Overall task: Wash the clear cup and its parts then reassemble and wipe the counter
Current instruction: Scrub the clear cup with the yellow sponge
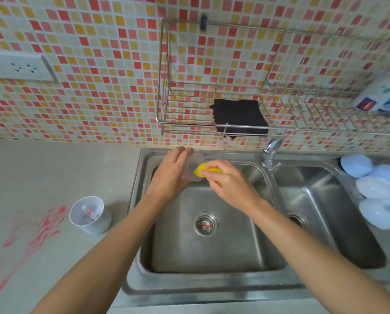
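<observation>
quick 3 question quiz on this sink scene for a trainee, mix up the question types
1. True or false: the right hand holds a yellow sponge.
2. Where does the black cloth lie? A) in the sink basin B) in the wire rack on the wall C) on the counter
3. Fill in: the left hand holds a clear ____ over the left basin.

Key:
1. True
2. B
3. cup part; which part it is cannot be told
</observation>
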Demonstrator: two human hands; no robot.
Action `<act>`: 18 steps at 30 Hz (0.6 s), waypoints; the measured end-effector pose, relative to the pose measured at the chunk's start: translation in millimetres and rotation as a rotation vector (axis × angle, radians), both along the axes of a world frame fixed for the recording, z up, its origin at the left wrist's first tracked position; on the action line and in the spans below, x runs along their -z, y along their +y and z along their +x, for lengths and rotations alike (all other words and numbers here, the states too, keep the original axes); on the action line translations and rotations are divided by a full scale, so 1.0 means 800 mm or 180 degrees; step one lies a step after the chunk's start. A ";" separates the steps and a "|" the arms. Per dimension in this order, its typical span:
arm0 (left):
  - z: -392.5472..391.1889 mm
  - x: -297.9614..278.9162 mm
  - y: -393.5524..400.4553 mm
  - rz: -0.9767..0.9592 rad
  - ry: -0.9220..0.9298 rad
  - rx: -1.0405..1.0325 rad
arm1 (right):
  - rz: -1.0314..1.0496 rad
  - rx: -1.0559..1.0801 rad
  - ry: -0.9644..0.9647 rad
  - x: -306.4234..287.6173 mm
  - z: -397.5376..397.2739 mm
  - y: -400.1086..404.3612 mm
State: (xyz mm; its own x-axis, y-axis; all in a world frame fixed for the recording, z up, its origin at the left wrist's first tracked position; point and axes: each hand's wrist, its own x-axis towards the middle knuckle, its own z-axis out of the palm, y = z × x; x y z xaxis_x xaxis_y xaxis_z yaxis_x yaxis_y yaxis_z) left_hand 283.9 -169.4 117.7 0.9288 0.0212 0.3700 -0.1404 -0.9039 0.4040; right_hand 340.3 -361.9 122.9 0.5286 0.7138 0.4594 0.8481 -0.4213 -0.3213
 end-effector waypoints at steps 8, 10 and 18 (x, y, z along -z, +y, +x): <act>0.028 0.028 -0.043 0.0233 0.0085 0.0170 | 0.0395 0.0139 0.0932 0.033 -0.001 -0.023; 0.033 0.036 -0.048 0.0237 0.0120 0.0142 | 0.0011 -0.0127 0.0493 0.035 0.027 -0.034; 0.051 0.041 -0.057 0.0218 0.0351 -0.0011 | 0.0792 0.0227 0.2051 0.050 0.024 -0.035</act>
State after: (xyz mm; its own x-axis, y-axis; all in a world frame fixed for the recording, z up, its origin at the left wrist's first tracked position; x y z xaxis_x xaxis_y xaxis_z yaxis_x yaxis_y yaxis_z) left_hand 324.8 -214.8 85.2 0.9639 0.0026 0.2663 -0.0953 -0.9303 0.3542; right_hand 359.8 -389.6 82.8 0.7927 0.5813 0.1835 0.4287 -0.3175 -0.8458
